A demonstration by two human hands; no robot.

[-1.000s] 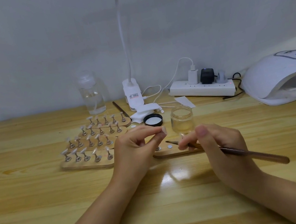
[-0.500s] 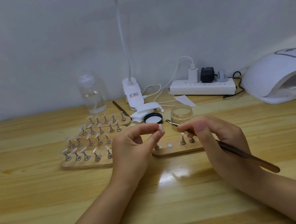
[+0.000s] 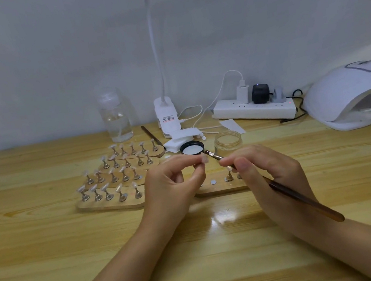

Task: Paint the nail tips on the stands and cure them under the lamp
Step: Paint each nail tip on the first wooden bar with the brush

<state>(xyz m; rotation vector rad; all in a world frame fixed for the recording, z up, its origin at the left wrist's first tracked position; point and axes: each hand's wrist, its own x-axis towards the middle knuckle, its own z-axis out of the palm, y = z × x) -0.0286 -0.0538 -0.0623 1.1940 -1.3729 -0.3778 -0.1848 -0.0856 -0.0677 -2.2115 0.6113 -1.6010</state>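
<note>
Left hand (image 3: 174,185) pinches a single nail tip (image 3: 205,159) on its small stand between thumb and forefinger, lifted clear of the wooden base (image 3: 221,187) below it. Right hand (image 3: 272,175) grips a brown-handled nail brush (image 3: 282,191) in a pen hold, bristle end just beside the held tip. A second ago the brush lay low over the base; half a second ago it rose beside the open glass jar (image 3: 228,143); it now points at the tip. By this reading the brush has been loaded and the stroke is about to begin; whether bristles and tip touch cannot be told.

Four further wooden bases carrying rows of nail tips (image 3: 112,188) lie to the left, close-packed and just beside the left hand. The jar and its black lid (image 3: 192,148) stand immediately behind the hands, so forward room is narrow and a slip could tip the jar. The near tabletop (image 3: 52,258) is open. The curing lamp (image 3: 354,94) sits well apart at far right, its mouth facing the table, and the way across to it looks unobstructed.
</note>
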